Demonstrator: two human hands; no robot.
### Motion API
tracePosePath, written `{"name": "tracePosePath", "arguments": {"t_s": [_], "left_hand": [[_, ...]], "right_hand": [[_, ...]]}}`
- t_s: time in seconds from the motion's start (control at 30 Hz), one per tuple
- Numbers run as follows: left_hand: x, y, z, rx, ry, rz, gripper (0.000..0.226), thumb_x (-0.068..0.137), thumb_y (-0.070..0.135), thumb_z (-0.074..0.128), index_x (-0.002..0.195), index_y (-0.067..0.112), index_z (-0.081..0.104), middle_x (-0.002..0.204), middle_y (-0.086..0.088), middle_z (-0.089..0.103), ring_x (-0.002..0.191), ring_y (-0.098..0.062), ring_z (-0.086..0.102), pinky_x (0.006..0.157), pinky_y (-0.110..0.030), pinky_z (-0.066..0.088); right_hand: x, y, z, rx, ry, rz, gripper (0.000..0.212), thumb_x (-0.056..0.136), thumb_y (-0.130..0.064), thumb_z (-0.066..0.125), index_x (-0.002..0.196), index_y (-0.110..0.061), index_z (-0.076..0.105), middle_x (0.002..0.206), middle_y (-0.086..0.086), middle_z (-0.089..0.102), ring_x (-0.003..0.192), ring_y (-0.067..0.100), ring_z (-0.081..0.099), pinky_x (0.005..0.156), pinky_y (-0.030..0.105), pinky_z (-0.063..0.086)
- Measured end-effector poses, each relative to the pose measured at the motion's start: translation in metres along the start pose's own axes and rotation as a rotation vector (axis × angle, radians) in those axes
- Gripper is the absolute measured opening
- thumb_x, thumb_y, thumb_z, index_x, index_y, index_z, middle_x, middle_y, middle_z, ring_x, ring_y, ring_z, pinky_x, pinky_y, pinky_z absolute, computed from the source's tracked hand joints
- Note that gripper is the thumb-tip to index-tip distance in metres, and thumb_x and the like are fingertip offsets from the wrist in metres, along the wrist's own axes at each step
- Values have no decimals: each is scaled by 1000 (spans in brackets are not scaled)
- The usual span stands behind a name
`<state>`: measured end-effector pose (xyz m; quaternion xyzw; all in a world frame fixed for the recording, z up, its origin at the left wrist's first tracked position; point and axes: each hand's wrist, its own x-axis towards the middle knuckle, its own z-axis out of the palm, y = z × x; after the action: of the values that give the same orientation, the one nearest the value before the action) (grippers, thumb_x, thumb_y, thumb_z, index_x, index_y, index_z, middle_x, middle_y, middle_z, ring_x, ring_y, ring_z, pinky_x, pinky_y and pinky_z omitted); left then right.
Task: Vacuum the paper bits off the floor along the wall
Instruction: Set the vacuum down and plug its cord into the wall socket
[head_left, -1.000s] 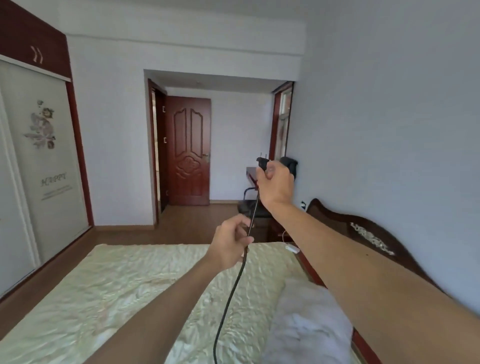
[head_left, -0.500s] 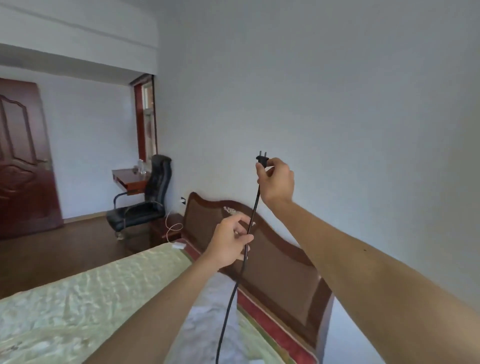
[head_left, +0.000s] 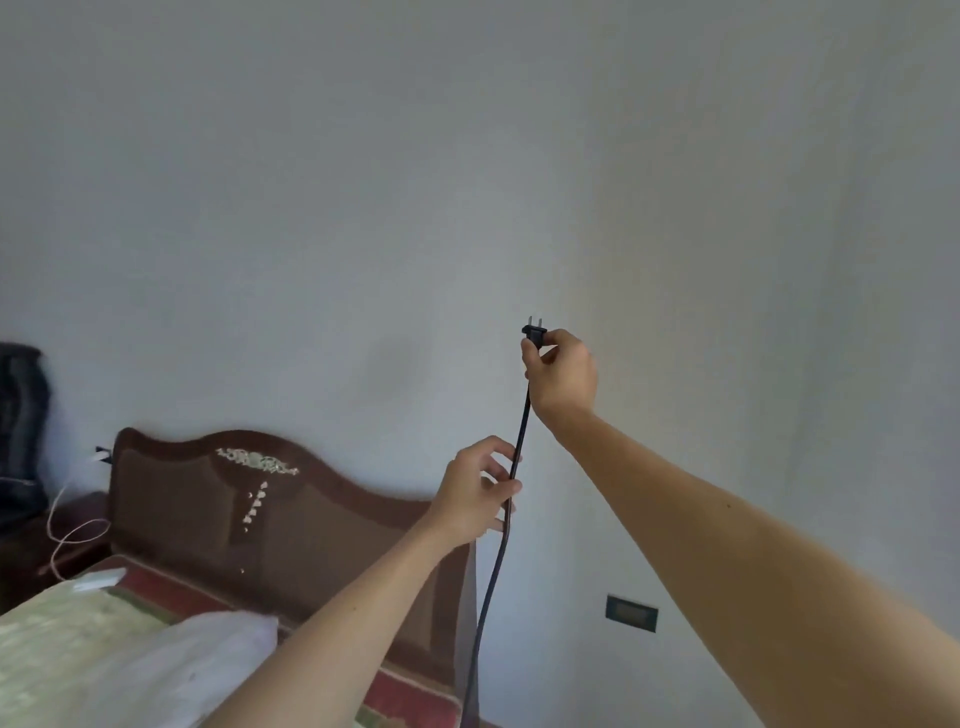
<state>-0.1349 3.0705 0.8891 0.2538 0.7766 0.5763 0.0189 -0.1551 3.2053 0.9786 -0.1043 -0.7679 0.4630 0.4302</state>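
Power cord (head_left: 524, 415), black and thin, runs through the middle of the frame: it rises from the bottom edge, just right of the bed, passes through both our hands and ends at a black two-pronged plug (head_left: 534, 334) slightly right of center, prongs pointing up. Our right hand (head_left: 563, 376) pinches the plug body between thumb and curled fingers, held up in front of a plain pale wall (head_left: 467, 182) and apart from it. Lower and a little to the left, our left hand (head_left: 475, 491) grasps the cord loosely, thumb on the near side and fingers curled round the far side. Between the two hands the cord is nearly straight; below the left hand it hangs in a gentle curve. Low on the wall, right of the cord, sits a small dark rectangular wall plate (head_left: 631, 613); we cannot make out its detail. At lower left stands a dark brown wooden headboard (head_left: 218, 514) with an arched top and a pale floral inlay, set against the wall. In front of it lie a white pillow (head_left: 171, 660) and a pale green quilted bedspread (head_left: 47, 623). At the far left edge we see a dark nightstand (head_left: 31, 551) with a looped white cable (head_left: 67, 535) trailing over it, and above that part of a black chair (head_left: 18, 415).
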Motion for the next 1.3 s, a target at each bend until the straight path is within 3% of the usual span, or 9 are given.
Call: {"name": "tracePosePath", "arguments": {"t_s": [0.33, 0.47, 0.67, 0.83, 0.93, 1.1, 1.3], "left_hand": [[58, -31, 110, -34, -159, -58, 17, 90, 1, 62, 99, 15, 61, 83, -10, 56, 63, -23, 63, 63, -60, 59], [69, -56, 142, -38, -223, -105, 17, 90, 2, 62, 97, 17, 61, 83, -10, 56, 66, -26, 63, 65, -64, 57], [86, -96, 171, -12, -313, -160, 17, 90, 6, 64, 102, 18, 61, 92, -17, 57, 73, -29, 62, 65, -61, 58], [101, -135, 192, -7, -391, -207, 18, 91, 7, 64, 106, 17, 61, 92, -12, 57, 75, -27, 62, 68, -60, 58], [113, -159, 203, 12, -445, -211, 19, 92, 8, 64, 109, 16, 61, 95, -14, 58, 78, -27, 63, 69, -54, 61], [135, -200, 210, 36, -505, -191, 19, 94, 8, 62, 111, 16, 60, 88, -4, 56, 71, -18, 62, 55, -29, 58], [162, -254, 215, 36, -558, -254, 22, 94, 8, 61, 115, 16, 61, 94, -9, 59, 78, -23, 65, 66, -43, 63]], "right_hand": [[46, 124, -52, -113, 75, 109, 21, 94, -31, 58, 101, -13, 66, 75, 6, 70, 74, 26, 65, 63, 31, 47], [49, 170, -58, -145, 65, 172, 21, 95, -31, 58, 102, -13, 66, 75, 5, 69, 74, 27, 66, 67, 35, 51], [47, 238, -54, -210, 78, 260, 21, 95, -31, 58, 101, -12, 66, 77, 5, 70, 75, 25, 65, 70, 36, 53], [43, 294, -45, -214, 101, 360, 23, 93, -30, 60, 101, -10, 66, 77, 7, 71, 73, 24, 68, 73, 40, 57], [43, 324, -38, -226, 118, 408, 20, 92, -29, 61, 97, -10, 66, 75, 8, 70, 71, 26, 68, 72, 42, 58], [43, 370, -16, -270, 97, 475, 19, 91, -29, 60, 90, -11, 63, 74, 7, 70, 77, 28, 67, 75, 42, 55], [39, 419, 9, -370, 84, 515, 17, 93, -26, 59, 91, -9, 63, 76, 8, 70, 77, 27, 66, 73, 36, 51]]}}
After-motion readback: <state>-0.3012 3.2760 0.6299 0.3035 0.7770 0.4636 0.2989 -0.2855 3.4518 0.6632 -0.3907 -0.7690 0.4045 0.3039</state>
